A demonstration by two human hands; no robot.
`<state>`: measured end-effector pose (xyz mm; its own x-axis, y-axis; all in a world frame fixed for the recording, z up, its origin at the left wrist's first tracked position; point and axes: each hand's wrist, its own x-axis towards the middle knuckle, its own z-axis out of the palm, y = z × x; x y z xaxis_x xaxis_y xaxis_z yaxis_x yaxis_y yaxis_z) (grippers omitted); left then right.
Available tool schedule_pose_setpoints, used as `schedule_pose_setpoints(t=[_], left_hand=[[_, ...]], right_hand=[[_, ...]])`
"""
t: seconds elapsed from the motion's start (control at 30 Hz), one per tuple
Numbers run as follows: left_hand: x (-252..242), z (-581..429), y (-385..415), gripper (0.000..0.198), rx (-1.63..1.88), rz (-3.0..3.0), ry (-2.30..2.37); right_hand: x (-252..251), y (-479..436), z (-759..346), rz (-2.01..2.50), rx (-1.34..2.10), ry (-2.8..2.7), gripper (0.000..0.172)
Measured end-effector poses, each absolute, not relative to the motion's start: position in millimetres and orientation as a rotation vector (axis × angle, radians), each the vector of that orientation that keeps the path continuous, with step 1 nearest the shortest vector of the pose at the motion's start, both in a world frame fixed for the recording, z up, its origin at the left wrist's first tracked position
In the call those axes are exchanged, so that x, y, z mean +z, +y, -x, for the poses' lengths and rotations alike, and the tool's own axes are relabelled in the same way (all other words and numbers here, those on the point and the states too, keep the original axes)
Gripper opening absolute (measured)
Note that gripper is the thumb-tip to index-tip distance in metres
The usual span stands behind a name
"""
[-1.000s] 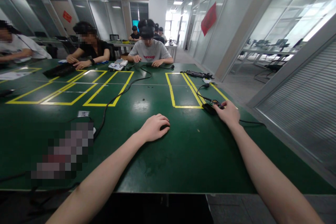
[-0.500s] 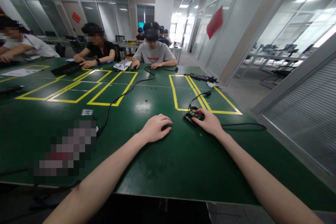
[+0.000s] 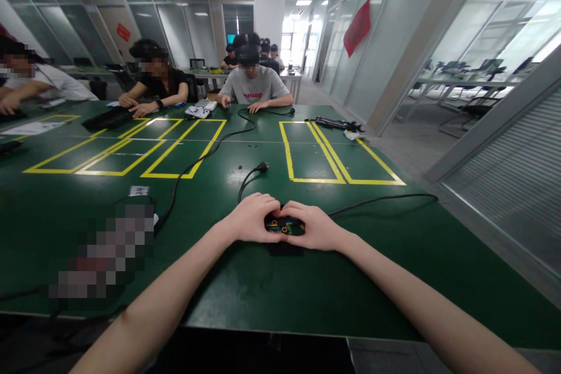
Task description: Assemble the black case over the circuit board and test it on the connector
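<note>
Near middle of the green table [image 3: 245, 286] | black case [image 3: 298, 222] uncovered, circuit board [image 3: 280, 228] with copper-coloured rings inside | person's left hand [image 3: 254, 219] and right hand [image 3: 319, 228] half-curled, thumbs and fingers gripping its left and right ends | black plug [image 3: 263, 168] farther, slightly left

Between your left grip [image 3: 256, 219] and right grip [image 3: 319, 228] you have a small dark device [image 3: 284, 225] low over the worktop [image 3: 245, 301], greenish circuitry and two orange rings exposed on top, its sides hidden by your fingers. Beyond your left grip, a black cable [image 3: 243, 180] curves to a plug [image 3: 262, 168], prongs pointing right.
</note>
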<state>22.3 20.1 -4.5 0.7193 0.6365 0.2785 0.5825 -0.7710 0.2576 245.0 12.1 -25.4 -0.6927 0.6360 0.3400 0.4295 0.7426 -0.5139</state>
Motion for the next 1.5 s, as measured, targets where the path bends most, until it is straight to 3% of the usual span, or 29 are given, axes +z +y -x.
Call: schedule_pose_setpoints(t=[0.17, 0.33, 0.53, 0.73, 0.9, 1.1, 1.27, 1.5], left_hand=[[-9, -14, 28, 0.028, 0.595, -2.712, 1.037], [-15, -5, 36, 0.004, 0.698, -2.634, 1.061], [-14, 1, 42, 0.009, 0.622, -2.601, 1.138], [-14, 3, 44, 0.011, 0.590, -2.553, 1.141], [-13, 4, 46, 0.012, 0.692, -2.515, 1.137], [-2, 6, 45, 0.015, 0.793, -2.219, 1.127], [8, 10, 40, 0.024, 0.577, -1.851, 0.956], [4, 10, 42, 0.025, 0.398, -1.819, 0.906]], right_hand=[[-31, 21, -247, 0.928, 0.403, -2.354, 0.037], [-36, 27, -248, 0.968, 0.395, -2.310, 0.035], [-35, 23, -240, 1.063, 0.353, -2.329, 0.024], [-39, 31, -241, 1.016, 0.416, -2.286, 0.024], [-35, 31, -241, 1.010, 0.383, -2.212, 0.029], [-20, 33, -264, 1.046, 0.355, -2.276, 0.022], [-12, 25, -275, 0.896, 0.468, -2.336, 0.027], [-20, 22, -270, 0.899, 0.599, -2.428, 0.020]])
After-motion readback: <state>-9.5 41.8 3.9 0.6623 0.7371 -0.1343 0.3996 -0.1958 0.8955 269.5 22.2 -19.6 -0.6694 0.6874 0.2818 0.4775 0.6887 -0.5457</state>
